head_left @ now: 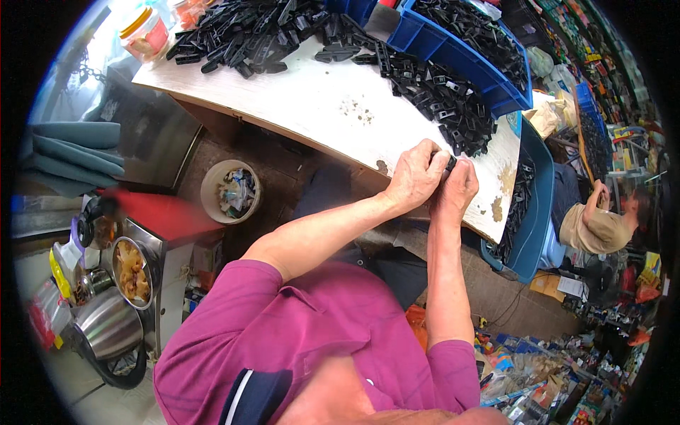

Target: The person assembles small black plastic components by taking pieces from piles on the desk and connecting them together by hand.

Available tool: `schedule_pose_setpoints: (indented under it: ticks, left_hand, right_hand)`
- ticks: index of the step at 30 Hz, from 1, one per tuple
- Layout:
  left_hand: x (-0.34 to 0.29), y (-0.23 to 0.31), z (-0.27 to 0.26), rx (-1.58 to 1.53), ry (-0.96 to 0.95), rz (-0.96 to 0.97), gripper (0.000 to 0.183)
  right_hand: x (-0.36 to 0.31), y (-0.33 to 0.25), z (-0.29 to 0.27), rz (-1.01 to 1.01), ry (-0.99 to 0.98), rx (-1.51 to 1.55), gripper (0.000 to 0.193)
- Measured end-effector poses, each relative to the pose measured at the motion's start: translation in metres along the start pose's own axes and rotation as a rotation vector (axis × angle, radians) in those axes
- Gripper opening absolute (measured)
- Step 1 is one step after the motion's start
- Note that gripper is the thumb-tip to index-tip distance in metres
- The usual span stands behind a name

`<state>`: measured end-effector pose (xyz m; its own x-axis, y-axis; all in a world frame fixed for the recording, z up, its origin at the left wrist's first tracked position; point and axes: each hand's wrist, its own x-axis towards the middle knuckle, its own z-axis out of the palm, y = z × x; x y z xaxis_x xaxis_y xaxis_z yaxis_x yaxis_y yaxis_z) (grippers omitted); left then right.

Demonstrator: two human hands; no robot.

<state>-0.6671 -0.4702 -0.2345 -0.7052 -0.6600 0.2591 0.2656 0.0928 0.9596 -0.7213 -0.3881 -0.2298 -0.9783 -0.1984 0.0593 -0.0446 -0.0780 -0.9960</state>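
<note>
Both of my hands meet over the front edge of the white table [312, 99]. Between them is a small black plastic part [451, 163], mostly hidden by the fingers. My left hand [416, 176] is closed, its thumb and forefinger pressed on the part. Closed as well, my right hand [457, 190] pinches it from the right side, thumb uppermost. Just beyond the fingers lies a pile of black plastic clip-like pieces [453, 106]. Another large heap of long black pieces [248, 35] covers the far left of the table.
A blue crate [453, 53] full of black parts stands at the back right. A blue-green tub [535, 212] with more parts is beside the table's right end. A waste bucket [209, 191] sits on the floor at left. Another person [598, 223] works farther right.
</note>
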Motion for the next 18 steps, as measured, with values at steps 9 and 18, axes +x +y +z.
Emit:
schedule_pose_setpoints:
  ticks: [9, 18]
  left_hand:
    - [0.02, 0.014, -0.023, 0.022, -0.21, -0.135, 0.025]
    - [0.062, -0.015, -0.005, 0.863, -0.334, 0.417, 0.019]
  right_hand:
    - [0.004, -0.024, -0.007, 0.195, 0.143, 0.039, 0.029]
    - [0.072, -0.058, -0.116, 0.205, 0.671, 0.178, 0.039]
